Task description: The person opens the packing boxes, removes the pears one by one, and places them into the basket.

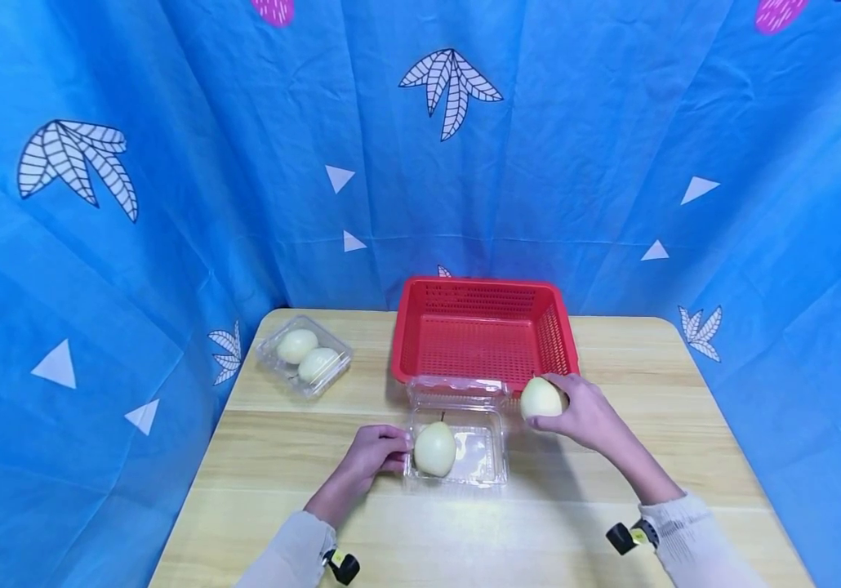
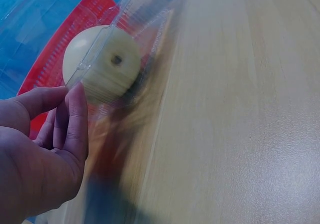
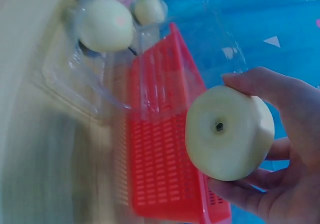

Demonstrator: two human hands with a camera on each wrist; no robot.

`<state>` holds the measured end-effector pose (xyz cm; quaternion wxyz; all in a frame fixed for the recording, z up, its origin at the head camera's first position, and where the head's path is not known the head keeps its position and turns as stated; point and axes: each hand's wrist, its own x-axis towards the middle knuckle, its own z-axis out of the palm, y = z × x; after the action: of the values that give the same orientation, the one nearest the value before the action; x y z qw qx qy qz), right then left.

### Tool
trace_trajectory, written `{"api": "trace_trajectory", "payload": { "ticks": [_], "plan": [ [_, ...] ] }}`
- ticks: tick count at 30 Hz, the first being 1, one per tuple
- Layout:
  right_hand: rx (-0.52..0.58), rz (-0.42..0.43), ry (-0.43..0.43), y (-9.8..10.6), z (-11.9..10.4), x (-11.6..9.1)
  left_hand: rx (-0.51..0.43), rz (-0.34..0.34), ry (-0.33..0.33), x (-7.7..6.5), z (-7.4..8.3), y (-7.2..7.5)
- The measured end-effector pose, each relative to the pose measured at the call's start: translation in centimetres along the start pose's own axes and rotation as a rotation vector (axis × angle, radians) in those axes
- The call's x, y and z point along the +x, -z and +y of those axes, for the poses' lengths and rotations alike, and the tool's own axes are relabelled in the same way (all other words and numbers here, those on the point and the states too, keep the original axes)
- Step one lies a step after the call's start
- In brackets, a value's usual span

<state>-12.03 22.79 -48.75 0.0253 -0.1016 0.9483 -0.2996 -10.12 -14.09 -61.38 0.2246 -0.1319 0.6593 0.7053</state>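
Observation:
A clear plastic clamshell box (image 1: 481,454) lies with its lid raised at the middle of the table. One pale yellow pear (image 1: 434,449) sits in its left half, stem pointing away. My left hand (image 1: 374,454) pinches the box's left rim between thumb and fingers, as the left wrist view shows closely. My right hand (image 1: 584,411) grips a second pear (image 3: 229,134) just right of the box, above the table and by the red basket's front edge. In the right wrist view, the thumb and fingers wrap that pear's sides.
A red perforated plastic basket (image 1: 475,347) stands behind the box. At the back left is another clear clamshell box (image 1: 304,356), with two pears inside. The wooden table (image 1: 303,506) is bordered by blue patterned curtains (image 1: 560,163).

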Motion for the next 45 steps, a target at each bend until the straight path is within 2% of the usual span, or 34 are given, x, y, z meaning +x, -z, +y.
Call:
{"api": "trace_trajectory", "payload": {
  "ticks": [7, 16, 27, 32, 45],
  "plan": [
    [0.019, 0.013, -0.041, 1.0, 1.1, 1.5, -0.003, -0.001, -0.007, -0.2, -0.2, -0.3],
    [0.042, 0.045, -0.110, 2.2, 2.4, 4.3, 0.008, -0.010, -0.008, -0.3, 0.3, -0.2],
    [0.014, 0.103, -0.172, 1.0, 4.1, 7.0, 0.016, -0.014, -0.004, -0.3, 0.3, -0.2],
    [0.013, 0.074, -0.187, 0.3, 4.4, 7.8, 0.010, -0.014, -0.003, -0.3, 0.2, -0.2],
    [-0.024, 0.006, -0.148, -1.5, 4.3, 10.4, 0.004, -0.006, -0.008, -0.3, 0.1, 0.0]
  ]
}}
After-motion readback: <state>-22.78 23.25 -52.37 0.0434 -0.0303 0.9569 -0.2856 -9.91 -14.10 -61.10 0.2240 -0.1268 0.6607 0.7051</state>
